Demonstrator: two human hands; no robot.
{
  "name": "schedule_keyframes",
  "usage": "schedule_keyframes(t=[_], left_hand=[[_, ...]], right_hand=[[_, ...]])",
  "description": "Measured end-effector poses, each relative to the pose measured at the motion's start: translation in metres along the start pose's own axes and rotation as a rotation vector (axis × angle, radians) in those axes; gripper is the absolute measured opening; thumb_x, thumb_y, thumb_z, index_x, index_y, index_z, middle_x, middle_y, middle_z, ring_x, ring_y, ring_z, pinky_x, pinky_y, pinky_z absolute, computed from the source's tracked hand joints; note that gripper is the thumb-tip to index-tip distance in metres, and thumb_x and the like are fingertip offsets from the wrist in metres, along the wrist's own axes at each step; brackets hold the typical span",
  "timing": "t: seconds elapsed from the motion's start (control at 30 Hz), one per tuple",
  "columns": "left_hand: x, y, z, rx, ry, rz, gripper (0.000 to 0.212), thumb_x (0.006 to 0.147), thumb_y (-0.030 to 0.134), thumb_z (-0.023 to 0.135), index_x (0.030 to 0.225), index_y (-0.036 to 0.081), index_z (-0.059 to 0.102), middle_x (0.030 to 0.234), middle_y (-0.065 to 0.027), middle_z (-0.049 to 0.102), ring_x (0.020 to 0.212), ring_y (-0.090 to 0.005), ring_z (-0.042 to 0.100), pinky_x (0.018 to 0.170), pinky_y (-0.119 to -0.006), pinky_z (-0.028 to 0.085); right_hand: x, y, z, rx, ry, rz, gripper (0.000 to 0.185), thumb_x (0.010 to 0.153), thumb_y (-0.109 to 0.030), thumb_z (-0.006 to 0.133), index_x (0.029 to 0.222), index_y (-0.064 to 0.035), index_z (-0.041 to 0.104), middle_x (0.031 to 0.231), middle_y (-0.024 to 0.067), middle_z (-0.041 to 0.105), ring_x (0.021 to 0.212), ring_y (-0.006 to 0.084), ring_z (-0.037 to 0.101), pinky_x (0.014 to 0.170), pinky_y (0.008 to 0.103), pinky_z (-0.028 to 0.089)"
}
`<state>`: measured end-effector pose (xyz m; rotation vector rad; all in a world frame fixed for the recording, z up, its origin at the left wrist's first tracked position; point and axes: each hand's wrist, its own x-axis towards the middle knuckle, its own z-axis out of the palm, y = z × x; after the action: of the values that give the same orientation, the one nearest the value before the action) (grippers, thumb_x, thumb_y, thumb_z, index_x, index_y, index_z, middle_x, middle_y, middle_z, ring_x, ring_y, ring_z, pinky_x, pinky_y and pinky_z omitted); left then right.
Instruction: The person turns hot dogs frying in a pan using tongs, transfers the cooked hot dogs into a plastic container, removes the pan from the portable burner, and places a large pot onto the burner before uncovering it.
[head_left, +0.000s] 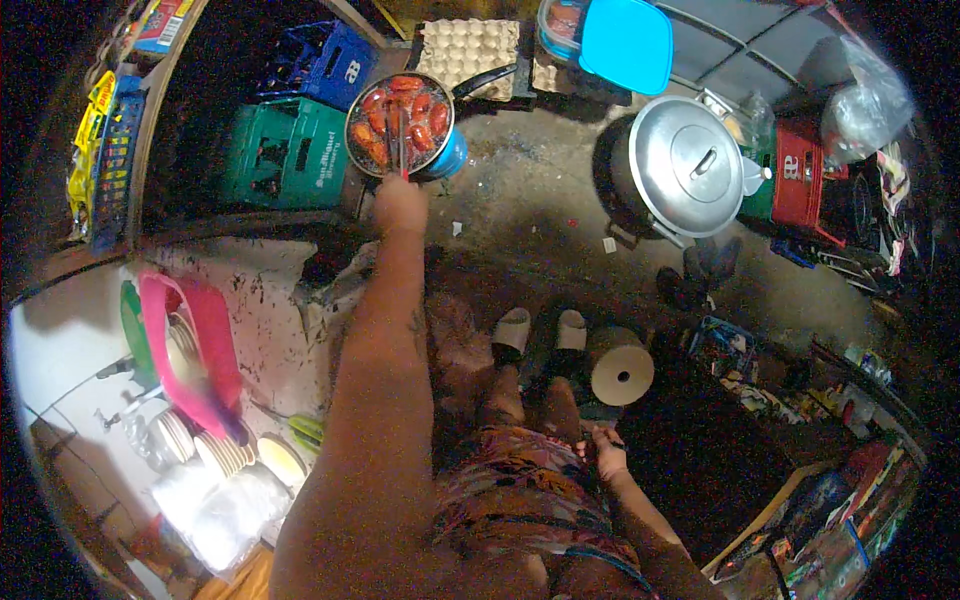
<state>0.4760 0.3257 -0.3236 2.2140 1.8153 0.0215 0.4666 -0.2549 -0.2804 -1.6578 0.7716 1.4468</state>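
My left hand (400, 204), its arm stretched far forward, is closed around metal tongs (403, 146) with red at the handle end. The tongs' tips reach into a round frying pan (452, 124), among several red, sausage-like pieces (422, 136) in bubbling oil. A black handle (486, 81) points right from the pan. Beneath the pan shows part of a blue cylinder (452, 155). My right hand (606, 452) hangs low beside my patterned shorts (517, 487), fingers partly curled. Whether it holds anything is unclear.
Left of the pan stand green (300, 154) and blue (322, 64) bottle crates. Egg trays (469, 56) lie behind it. A large lidded metal pot (686, 165) stands right. Stacked bowls (225, 454) and a pink basin (154, 322) sit at left. A cardboard-coloured roll (622, 367) is near my feet.
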Motion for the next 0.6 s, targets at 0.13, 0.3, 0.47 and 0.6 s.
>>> schedule_keyframes(t=[0.13, 0.3, 0.47, 0.6], left_hand=[[0.021, 0.02, -0.021, 0.228, -0.016, 0.077, 0.019, 0.084, 0.016, 0.052, 0.089, -0.001, 0.061, 0.09, -0.0217, 0.066, 0.083, -0.0355, 0.066, 0.072, -0.045, 0.054], [0.056, 0.047, -0.027, 0.388, -0.109, 0.168, 0.025, 0.087, 0.015, 0.047, 0.097, 0.001, 0.064, 0.099, -0.0186, 0.066, 0.092, -0.032, 0.065, 0.076, -0.042, 0.054], [0.072, 0.084, -0.034, 0.507, -0.208, 0.184, 0.032, 0.091, 0.018, 0.043, 0.108, 0.007, 0.066, 0.115, -0.015, 0.063, 0.108, -0.03, 0.06, 0.086, -0.042, 0.05], [0.076, 0.105, -0.036, 0.592, -0.318, 0.198, 0.032, 0.091, 0.021, 0.044, 0.112, 0.009, 0.065, 0.123, -0.0118, 0.059, 0.112, -0.0283, 0.057, 0.09, -0.04, 0.049]], right_hand=[[0.006, 0.002, -0.001, -0.032, -0.026, -0.002, 0.028, 0.095, -0.033, 0.052, 0.11, -0.01, 0.051, 0.074, 0.0079, 0.066, 0.056, 0.0151, 0.057, 0.051, 0.0272, 0.047], [0.014, 0.009, -0.002, 0.002, -0.053, 0.029, 0.026, 0.095, -0.032, 0.051, 0.109, -0.0103, 0.048, 0.079, 0.0113, 0.067, 0.058, 0.0146, 0.059, 0.053, 0.0275, 0.049], [0.04, 0.046, -0.023, -0.11, 0.046, -0.064, 0.021, 0.094, -0.03, 0.052, 0.089, -0.0089, 0.055, 0.076, 0.0075, 0.065, 0.067, 0.0145, 0.059, 0.062, 0.0281, 0.048], [0.054, 0.061, -0.028, -0.045, 0.062, -0.097, 0.022, 0.093, -0.031, 0.053, 0.088, -0.0093, 0.055, 0.076, 0.0068, 0.065, 0.067, 0.0124, 0.058, 0.064, 0.0271, 0.046]])
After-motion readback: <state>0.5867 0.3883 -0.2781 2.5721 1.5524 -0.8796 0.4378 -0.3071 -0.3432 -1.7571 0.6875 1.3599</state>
